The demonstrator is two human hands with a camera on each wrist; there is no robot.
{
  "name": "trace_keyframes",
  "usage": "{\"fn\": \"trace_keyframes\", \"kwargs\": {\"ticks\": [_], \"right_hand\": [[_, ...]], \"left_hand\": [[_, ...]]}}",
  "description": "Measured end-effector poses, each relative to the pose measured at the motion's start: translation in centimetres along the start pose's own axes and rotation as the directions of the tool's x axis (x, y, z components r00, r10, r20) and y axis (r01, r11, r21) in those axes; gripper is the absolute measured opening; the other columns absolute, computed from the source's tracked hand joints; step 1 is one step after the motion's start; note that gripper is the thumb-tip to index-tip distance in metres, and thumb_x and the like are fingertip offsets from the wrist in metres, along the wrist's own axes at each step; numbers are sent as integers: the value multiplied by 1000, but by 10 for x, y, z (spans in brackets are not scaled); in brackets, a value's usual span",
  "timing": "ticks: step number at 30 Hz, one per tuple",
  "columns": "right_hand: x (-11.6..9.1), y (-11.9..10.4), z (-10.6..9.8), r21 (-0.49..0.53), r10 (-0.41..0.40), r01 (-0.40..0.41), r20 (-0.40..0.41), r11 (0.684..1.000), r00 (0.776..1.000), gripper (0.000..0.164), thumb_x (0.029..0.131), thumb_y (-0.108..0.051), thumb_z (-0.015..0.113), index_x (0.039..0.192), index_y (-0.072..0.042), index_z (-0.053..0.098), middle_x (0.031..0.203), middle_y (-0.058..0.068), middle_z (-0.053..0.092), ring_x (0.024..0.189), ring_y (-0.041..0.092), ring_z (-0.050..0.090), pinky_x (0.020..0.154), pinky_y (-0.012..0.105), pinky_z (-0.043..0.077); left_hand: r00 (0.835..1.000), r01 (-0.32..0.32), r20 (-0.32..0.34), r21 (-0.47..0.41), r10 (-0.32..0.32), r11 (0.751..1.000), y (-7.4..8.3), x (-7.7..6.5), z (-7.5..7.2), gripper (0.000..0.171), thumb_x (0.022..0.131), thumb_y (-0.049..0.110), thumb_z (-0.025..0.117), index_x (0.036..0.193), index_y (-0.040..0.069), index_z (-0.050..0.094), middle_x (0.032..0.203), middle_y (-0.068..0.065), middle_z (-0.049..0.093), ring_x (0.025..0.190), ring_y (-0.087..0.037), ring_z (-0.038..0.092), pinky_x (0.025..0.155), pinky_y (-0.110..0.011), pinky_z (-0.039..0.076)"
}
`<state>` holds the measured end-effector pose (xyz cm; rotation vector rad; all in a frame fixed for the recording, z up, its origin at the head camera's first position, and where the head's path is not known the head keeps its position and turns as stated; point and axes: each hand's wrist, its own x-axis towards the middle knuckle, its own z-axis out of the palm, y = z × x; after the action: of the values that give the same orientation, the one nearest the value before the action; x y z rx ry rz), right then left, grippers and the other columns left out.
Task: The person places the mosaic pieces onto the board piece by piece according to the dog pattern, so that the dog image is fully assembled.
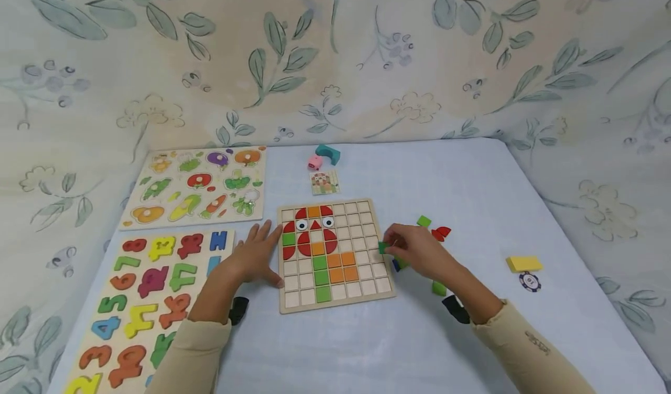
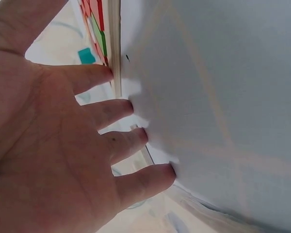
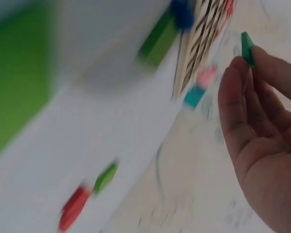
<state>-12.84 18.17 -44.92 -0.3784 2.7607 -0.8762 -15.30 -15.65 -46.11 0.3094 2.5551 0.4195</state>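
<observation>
A wooden grid board lies mid-table, partly filled with red, orange and green pieces and two eye tiles. My left hand rests with spread fingers at the board's left edge; in the left wrist view the fingertips meet the white cloth and one touches the board's side. My right hand pinches a small green tile between thumb and fingers, just over the board's right edge. Beside that hand lie loose green tiles and red curved pieces; others are partly hidden beneath it.
A picture card, a pink pig figure and a teal arch-shaped piece sit behind the board. To the left lie a vegetable puzzle and a number puzzle. A yellow block and round token are at right.
</observation>
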Motion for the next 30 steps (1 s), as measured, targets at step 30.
{"fn": "trace_keyframes", "kwargs": {"ticks": [30], "right_hand": [[0,9,-12,-301,-26,58,111,952,994,23,79,-12,69,102,-12,67,97,-4,62,89,12,58,75,29,51]], "left_hand": [[1000,-12,-1,3,12,1000,-1,0,-1,119,53,38,85,146,15,14,152,-15,2,136,-40,-4,100,-66,12]]}}
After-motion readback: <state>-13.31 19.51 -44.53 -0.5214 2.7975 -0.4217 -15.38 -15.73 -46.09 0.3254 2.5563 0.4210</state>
